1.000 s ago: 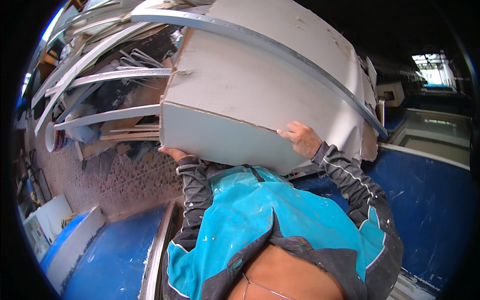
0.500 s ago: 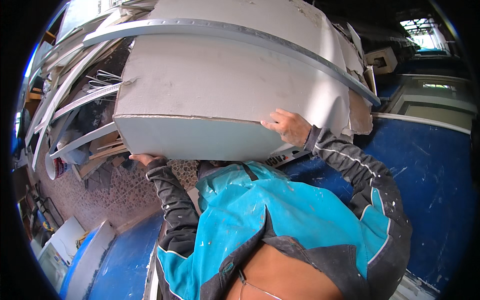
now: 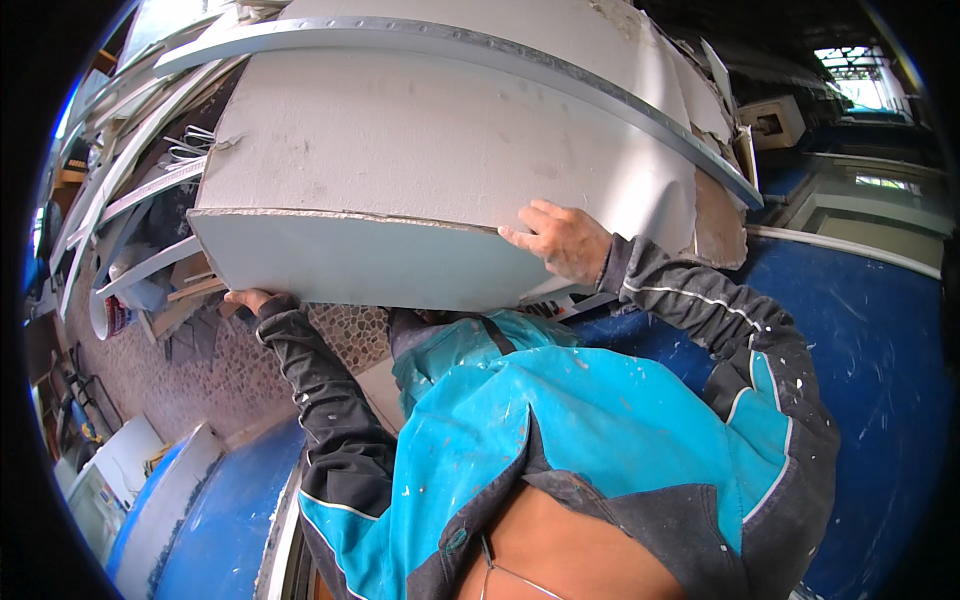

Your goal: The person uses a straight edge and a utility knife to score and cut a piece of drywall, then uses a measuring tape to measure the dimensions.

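The flat, pale grey rectangular board (image 3: 350, 262) slants at eleven o'clock from my chest; I judge it stiff but brittle, awkward more than heavy, its ragged edges likely to crumble, so opposite edges seem the safest hold. My left hand (image 3: 250, 299) touches its lower corner at ten o'clock, my right hand (image 3: 565, 240) curls at its upper edge at one; I cannot tell how tightly either grips. The broad white sheet (image 3: 400, 130) and long silver metal strip (image 3: 480, 46) obstruct twelve o'clock.
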`<state>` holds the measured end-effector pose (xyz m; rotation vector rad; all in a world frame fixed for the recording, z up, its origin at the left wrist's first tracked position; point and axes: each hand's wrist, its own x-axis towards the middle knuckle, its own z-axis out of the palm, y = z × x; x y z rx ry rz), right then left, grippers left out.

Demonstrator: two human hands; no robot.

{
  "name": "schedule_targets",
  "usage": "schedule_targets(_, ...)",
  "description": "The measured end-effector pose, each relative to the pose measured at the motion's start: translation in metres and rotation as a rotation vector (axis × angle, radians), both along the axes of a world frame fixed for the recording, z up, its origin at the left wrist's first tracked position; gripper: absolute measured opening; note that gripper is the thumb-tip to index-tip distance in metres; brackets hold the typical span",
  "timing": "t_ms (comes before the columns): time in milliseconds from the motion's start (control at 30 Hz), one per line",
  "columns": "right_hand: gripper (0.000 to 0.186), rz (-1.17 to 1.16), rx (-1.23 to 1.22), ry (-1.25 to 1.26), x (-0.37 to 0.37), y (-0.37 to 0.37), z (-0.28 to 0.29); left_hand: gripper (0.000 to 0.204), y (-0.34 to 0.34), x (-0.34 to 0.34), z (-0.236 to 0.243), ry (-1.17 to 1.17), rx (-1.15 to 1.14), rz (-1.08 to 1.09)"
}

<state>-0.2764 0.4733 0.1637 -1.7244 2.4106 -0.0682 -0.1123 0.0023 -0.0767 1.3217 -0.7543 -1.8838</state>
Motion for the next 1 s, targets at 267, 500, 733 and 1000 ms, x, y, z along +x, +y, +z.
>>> schedule_targets(267,0.044,0.011,0.019,-0.037,-0.001,-0.001,-0.009,0.099,-0.017,0.023,-0.033,-0.042,-0.029,-0.021)
schedule_targets(500,0.044,0.026,0.091,-0.006,-0.001,0.003,-0.008,0.106,-0.01,0.012,-0.048,-0.021,0.067,-0.036)
schedule_targets(733,0.029,-0.12,0.298,0.002,0.005,0.115,-0.012,0.104,-0.019,0.035,-0.101,-0.087,0.013,-0.145)
schedule_targets(1000,0.027,-0.186,0.391,-0.095,0.002,0.113,0.017,0.1,-0.006,0.024,-0.1,-0.073,0.126,-0.073)
